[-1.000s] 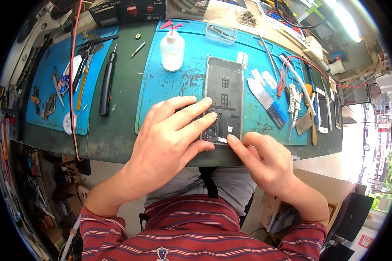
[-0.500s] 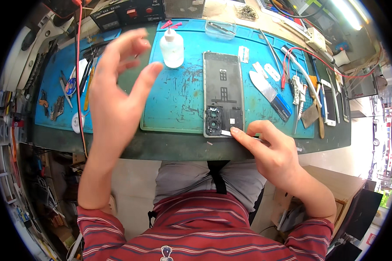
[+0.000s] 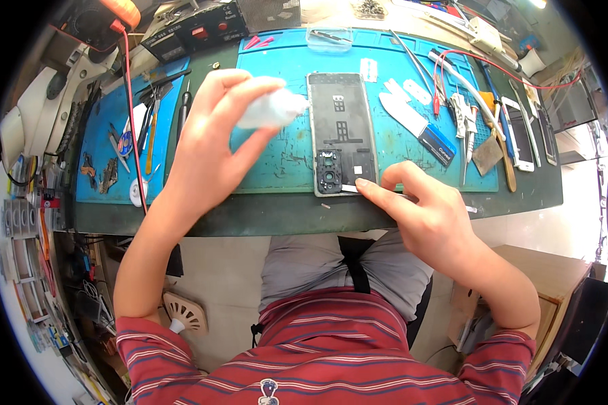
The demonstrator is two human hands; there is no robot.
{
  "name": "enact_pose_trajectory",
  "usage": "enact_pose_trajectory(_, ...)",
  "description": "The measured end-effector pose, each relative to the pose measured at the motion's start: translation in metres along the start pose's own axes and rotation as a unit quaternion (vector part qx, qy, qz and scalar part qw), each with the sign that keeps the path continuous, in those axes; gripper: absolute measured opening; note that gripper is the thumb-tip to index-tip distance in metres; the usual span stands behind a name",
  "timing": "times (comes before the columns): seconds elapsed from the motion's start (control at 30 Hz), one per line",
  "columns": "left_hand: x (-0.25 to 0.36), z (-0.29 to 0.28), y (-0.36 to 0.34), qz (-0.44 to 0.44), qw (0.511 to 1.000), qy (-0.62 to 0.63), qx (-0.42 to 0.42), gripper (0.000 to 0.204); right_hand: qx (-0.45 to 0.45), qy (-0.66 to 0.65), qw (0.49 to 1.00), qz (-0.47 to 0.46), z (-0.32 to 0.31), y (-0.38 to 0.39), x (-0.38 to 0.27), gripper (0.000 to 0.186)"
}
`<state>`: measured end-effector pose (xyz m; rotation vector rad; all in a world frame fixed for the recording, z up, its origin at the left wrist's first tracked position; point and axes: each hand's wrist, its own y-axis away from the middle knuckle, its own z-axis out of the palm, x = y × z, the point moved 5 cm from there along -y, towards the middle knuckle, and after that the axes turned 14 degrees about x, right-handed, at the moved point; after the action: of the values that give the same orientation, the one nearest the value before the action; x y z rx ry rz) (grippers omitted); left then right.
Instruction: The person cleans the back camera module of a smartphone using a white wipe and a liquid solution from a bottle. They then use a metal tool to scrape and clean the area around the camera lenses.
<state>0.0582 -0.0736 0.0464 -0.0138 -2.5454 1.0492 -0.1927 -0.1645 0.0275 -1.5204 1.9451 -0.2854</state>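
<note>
blue-handled scraper (image 3: 415, 128) and red clip (image 3: 436, 106), right of the dark phone panel (image 3: 348, 133); it lies flat on a blue mat (image 3: 277, 162), camera cutouts (image 3: 329, 170) nearest; left hand (image 3: 213, 131) grips a tilted whitish bottle (image 3: 267, 111); right hand (image 3: 427, 202) holds a pale strip (image 3: 349, 188) against the panel

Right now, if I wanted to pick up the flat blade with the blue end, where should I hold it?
Probably by the blue end of the flat blade, pinched across its long edges, coming from the near right. It lies on the blue mat, bare metal pointing away to the left and the blue end toward the near right.
</note>
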Motion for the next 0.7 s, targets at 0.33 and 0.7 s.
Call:
enact_pose_trajectory(0.33,0.045,-0.016,0.017,0.167,0.982,-0.07,-0.06,0.047,0.032,-0.02,0.999,0.011,0.002,0.003,0.001,0.048)
enact_pose_trajectory(0.7,0.053,-0.008,0.015,0.182,0.976,-0.085,-0.079,0.04,0.036,-0.01,0.999,0.005,0.005,0.006,0.003,0.051)
